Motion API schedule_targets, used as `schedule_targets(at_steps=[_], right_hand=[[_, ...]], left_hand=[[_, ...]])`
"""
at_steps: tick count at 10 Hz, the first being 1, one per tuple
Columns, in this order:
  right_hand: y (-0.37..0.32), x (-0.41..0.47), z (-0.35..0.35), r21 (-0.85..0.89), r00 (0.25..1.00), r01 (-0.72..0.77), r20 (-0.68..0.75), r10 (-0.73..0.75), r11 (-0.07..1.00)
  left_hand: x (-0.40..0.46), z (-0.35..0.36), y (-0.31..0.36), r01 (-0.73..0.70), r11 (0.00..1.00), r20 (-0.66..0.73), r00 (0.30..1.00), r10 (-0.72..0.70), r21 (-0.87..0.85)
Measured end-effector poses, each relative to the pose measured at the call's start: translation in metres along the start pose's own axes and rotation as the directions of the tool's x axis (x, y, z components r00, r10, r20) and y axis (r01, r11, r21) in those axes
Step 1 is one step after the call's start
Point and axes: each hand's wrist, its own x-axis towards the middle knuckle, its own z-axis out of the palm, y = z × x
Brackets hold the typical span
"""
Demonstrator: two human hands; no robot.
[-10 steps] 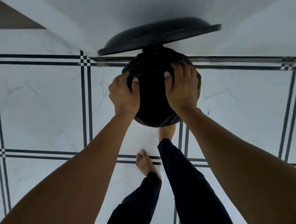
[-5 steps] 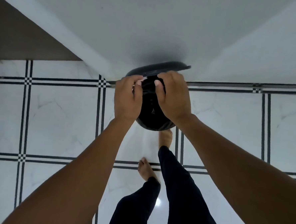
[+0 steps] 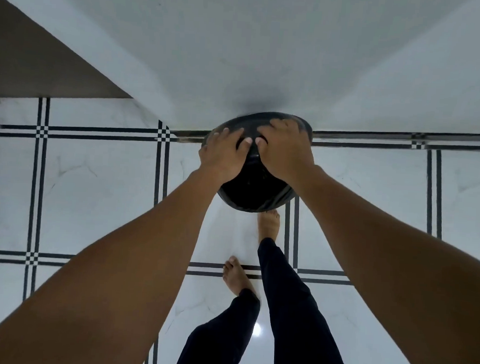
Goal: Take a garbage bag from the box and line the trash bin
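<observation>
A: Where's the trash bin (image 3: 256, 191)?

B: Dead ahead at 12 o'clock, against the wall (image 3: 269, 57) at the floor (image 3: 92, 187) edge; black garbage bag (image 3: 274, 202) film shows over its rim; lid (image 3: 236, 128) lies flat on top.

A: Hands?

B: Left hand (image 3: 225, 154) at 10 o'clock on the lid, right hand (image 3: 284, 153) at 2 o'clock; both palms down, fingers spread flat, gripping nothing; thumbs nearly meet over centre.

A: Key relation?

B: Bin sits directly under both palms, long axis vertical; neither hand is clearly nearer; likely press straight down to seat the lid.

A: Box?

B: Not in view.
</observation>
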Motion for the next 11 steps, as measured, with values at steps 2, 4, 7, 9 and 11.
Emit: schedule_targets(at_steps=[2, 4, 7, 9, 11], right_hand=[[0.020, -0.022, 0.074, -0.019, 0.987, -0.002, 0.158, 0.005, 1.000], [0.030, -0.036, 0.153, -0.048, 0.958, -0.061, 0.279, 0.072, 0.997], [0.022, -0.047, 0.192, -0.092, 0.983, -0.109, 0.141, 0.122, 0.990], [0.004, -0.043, 0.142, 0.003, 0.951, -0.164, 0.267, 0.157, 0.986], [-0.029, -0.078, 0.027, 0.057, 0.979, -0.147, 0.148, 0.137, 0.987]], left_hand=[[0.000, 0.066, -0.036, -0.033, 0.984, 0.023, 0.999, 0.030, 0.173], [0.007, 0.132, -0.076, -0.091, 0.944, 0.082, 0.994, 0.068, 0.317], [0.013, 0.151, -0.101, -0.193, 0.909, 0.051, 0.981, 0.188, 0.370], [-0.003, 0.105, -0.077, -0.157, 0.935, 0.099, 0.986, 0.132, 0.317], [-0.078, 0.009, -0.053, -0.150, 0.945, 0.085, 0.988, 0.131, 0.289]])
